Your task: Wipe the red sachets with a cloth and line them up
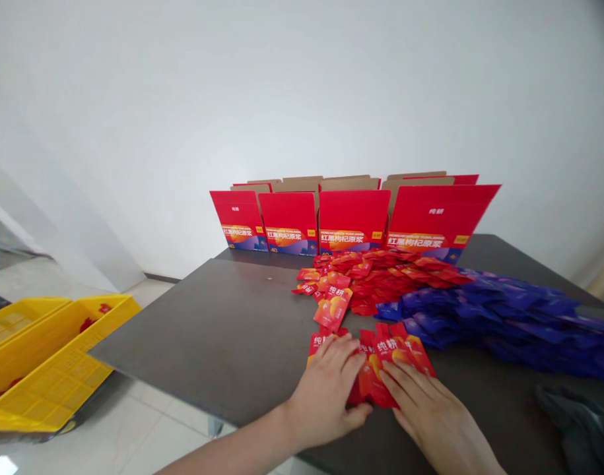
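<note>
My left hand [329, 389] rests on the left part of a row of overlapping red sachets [371, 379] near the table's front edge. Its fingers lie over the sachets and its thumb is apart. On the right part of that row lies my right hand [430, 409], fingers stretched flat and its thumb mostly hidden. Just beyond the row is a single red-orange sachet [334, 307]. Behind it spreads a heap of red sachets [395, 277]. A long pile of blue sachets [494, 316] lies to the right.
Several open red cartons [354, 214] stand in rows at the back of the dark table [207, 330], flaps up. Yellow crates [59, 376] with a few red sachets are at the left, below table height. A dark cloth [579, 422] lies at the right front.
</note>
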{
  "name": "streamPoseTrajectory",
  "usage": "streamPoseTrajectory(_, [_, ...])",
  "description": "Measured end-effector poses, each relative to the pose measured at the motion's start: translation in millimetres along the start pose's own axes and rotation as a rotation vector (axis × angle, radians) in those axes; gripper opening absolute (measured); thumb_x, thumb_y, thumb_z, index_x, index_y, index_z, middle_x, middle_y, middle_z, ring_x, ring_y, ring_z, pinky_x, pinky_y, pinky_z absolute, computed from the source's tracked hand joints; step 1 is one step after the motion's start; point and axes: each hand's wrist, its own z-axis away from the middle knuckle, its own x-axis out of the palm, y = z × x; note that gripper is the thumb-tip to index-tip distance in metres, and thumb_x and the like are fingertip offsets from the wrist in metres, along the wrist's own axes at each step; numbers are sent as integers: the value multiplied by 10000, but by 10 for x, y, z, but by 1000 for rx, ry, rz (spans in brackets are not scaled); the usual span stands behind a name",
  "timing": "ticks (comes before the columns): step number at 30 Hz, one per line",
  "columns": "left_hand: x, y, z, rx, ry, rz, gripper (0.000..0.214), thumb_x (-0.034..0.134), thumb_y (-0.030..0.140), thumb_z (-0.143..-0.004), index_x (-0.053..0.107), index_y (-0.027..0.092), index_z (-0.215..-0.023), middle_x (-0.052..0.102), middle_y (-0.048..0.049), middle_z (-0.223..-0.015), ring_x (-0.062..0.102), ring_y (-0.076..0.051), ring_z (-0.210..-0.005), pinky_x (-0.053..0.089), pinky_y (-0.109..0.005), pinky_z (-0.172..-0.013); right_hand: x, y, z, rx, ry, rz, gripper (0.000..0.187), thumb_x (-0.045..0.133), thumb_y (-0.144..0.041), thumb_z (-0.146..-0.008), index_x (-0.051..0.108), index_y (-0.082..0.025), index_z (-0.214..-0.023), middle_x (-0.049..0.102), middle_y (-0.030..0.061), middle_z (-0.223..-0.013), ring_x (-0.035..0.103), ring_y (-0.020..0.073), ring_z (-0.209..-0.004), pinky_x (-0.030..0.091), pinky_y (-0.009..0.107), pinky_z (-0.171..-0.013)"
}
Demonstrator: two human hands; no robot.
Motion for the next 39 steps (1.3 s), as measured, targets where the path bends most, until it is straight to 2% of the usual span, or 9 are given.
streamPoseTrajectory(3, [42, 85, -41, 134, -58, -90, 387, 470, 357, -932, 499, 180, -1275, 534, -75, -1336, 460, -204, -1263, 210, -401, -1157, 25, 11, 10, 32, -3, 14, 364, 397, -153, -839, 635, -181, -1112, 677, 71, -1160, 605, 193, -1065, 433, 352, -899])
streamPoseTrajectory(6, [48, 100, -63, 198, -50, -179, 331, 364, 308, -987, 543, 170, -1228, 609, -55, -1250, 554, -157, -1161, 303, -335, -1116, 21, 78, 50, 20, -6, 49, 348, 380, -148, -853, 650, -167, -1070, 686, 89, -1136, 619, 186, -1036, 438, 345, -886])
streamPoseTrajectory(12, [-230, -84, 141, 237, 122, -285, 317, 375, 255, -987, 550, 154, -1232, 601, -53, -1275, 559, -152, -1177, 409, -325, -1059, -40, 300, 212, -9, -8, 112, 336, 410, -212, -876, 623, -183, -1134, 653, 88, -1202, 597, 207, -1096, 444, 357, -886])
streamPoseTrajectory(15, [-294, -221, 285, 258, 143, -313, 308, 406, 229, -976, 543, 151, -1240, 606, -63, -1267, 550, -157, -1192, 435, -330, -1043, -57, 314, 231, 32, -21, 79, 337, 461, -287, -863, 613, -196, -1149, 645, 92, -1212, 601, 220, -1089, 449, 371, -897])
streamPoseTrajectory(22, [-212, -256, 436, 138, -31, -153, 348, 418, 319, -964, 543, 167, -1252, 589, -95, -1281, 544, -189, -1192, 444, -352, -1027, -39, 43, 34, 104, -40, -44, 531, 518, -318, -811, 490, -133, -1308, 554, 114, -1336, 532, 234, -1197, 459, 373, -942])
streamPoseTrajectory(25, [-222, -169, 338, -21, -8, -31, 354, 368, 264, -966, 521, 175, -1273, 574, -99, -1287, 539, -185, -1176, 441, -360, -1018, -29, -209, -130, 65, -42, -123, 563, 488, -214, -792, 445, -115, -1344, 538, 101, -1359, 508, 198, -1226, 456, 335, -956])
streamPoseTrajectory(29, [-130, -125, 63, -195, 11, -71, 400, 329, 211, -951, 479, 161, -1319, 486, -110, -1377, 443, -216, -1271, 369, -428, -1070, -16, -494, -290, -65, -34, -152, 562, 475, -160, -723, 506, -75, -1277, 586, 120, -1301, 559, 199, -1168, 489, 325, -907])
streamPoseTrajectory(33, [-16, -227, -61, -124, -105, -112, 469, 300, 296, -973, 380, 137, -1406, 339, -108, -1493, 260, -209, -1399, 226, -432, -1149, -1, -517, -299, -140, -41, -112, 491, 483, -179, -723, 571, -66, -1193, 649, 122, -1206, 616, 206, -1077, 514, 332, -843])
streamPoseTrajectory(39, [-23, -361, 93, -65, -136, -142, 575, 319, 405, -969, 224, 155, -1478, 197, -105, -1548, 134, -186, -1438, 138, -417, -1167, 0, -421, -293, -183, -95, -197, 507, 485, -186, -776, 529, -128, -1277, 611, 67, -1274, 595, 180, -1115, 507, 306, -853])
